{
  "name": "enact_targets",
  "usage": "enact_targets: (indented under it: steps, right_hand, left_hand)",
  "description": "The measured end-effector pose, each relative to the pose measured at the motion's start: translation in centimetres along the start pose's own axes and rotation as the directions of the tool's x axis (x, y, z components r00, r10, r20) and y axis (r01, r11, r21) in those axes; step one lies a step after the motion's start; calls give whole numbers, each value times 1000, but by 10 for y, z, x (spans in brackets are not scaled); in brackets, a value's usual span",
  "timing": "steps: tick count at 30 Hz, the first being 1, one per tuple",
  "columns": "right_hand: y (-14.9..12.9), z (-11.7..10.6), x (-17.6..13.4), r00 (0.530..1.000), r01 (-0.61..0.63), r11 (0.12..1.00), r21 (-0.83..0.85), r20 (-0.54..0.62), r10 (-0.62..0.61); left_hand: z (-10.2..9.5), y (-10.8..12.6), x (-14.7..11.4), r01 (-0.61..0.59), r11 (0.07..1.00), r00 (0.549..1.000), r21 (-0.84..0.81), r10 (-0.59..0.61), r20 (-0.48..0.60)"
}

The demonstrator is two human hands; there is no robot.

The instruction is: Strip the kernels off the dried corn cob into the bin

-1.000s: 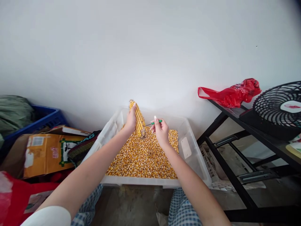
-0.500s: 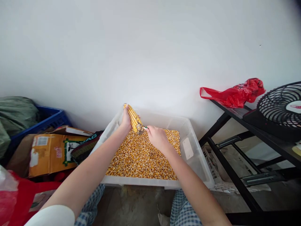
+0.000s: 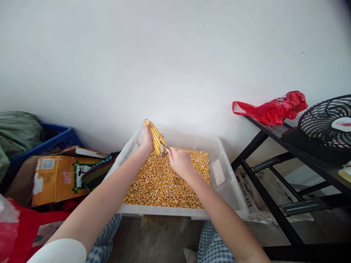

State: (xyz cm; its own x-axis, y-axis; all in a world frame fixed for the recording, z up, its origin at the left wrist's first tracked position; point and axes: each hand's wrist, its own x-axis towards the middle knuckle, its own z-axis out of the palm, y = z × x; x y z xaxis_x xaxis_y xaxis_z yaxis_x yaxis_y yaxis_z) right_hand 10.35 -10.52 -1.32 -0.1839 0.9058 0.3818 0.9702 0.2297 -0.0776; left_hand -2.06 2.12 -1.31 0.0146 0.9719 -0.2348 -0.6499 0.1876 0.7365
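An ear of dried yellow corn (image 3: 155,136) is gripped by my left hand (image 3: 147,139), tilted with its lower end toward the right. At that lower end some kernels are gone and the pale cob shows. My right hand (image 3: 181,161) is closed around a thin dark-bladed tool (image 3: 163,145) with a bit of green at its handle; the blade touches the bottom of the ear. Most of the handle is hidden in the fist, so its exact kind is unclear. Loose corn kernels (image 3: 164,190) lie under both hands in a translucent plastic tub (image 3: 229,179).
On the left are a blue crate (image 3: 61,137), a brown cardboard box (image 3: 57,179) and a red bag (image 3: 30,228). To the right, a black table (image 3: 263,128) bears a red plastic bag (image 3: 274,109) and a black fan (image 3: 326,120). A white wall (image 3: 175,65) rises behind the tub.
My right hand has shifted slightly left, closer to the ear, and the blade has moved with it. The left hand holds the ear nearly still.
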Motion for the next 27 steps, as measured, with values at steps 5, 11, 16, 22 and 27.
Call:
enact_targets:
  steps: [5, 11, 16, 22, 27]
  right_hand:
    - [-4, -1, -1, 999, -3, 1000, -7, 37, 4]
    - [-4, 1, -2, 998, 6, 999, -51, 62, -3]
    - [-4, 8, -3, 997, 9, 997, -75, 71, -3]
    - [-5, 12, -5, 998, -15, 996, -84, 67, 20]
    - [-7, 18, -6, 997, -61, 997, -40, 53, 63]
  left_hand:
    - [0, -1, -2, -40, 998, 999, 42, 39, 19]
    - [2, -5, -4, -58, 996, 998, 68, 55, 34]
    - [0, -12, -2, -41, 994, 999, 102, 39, 27]
    - [2, -14, -6, -24, 995, 1000, 92, 23, 6]
    - [3, -15, -8, -3, 996, 1000, 92, 5, -31]
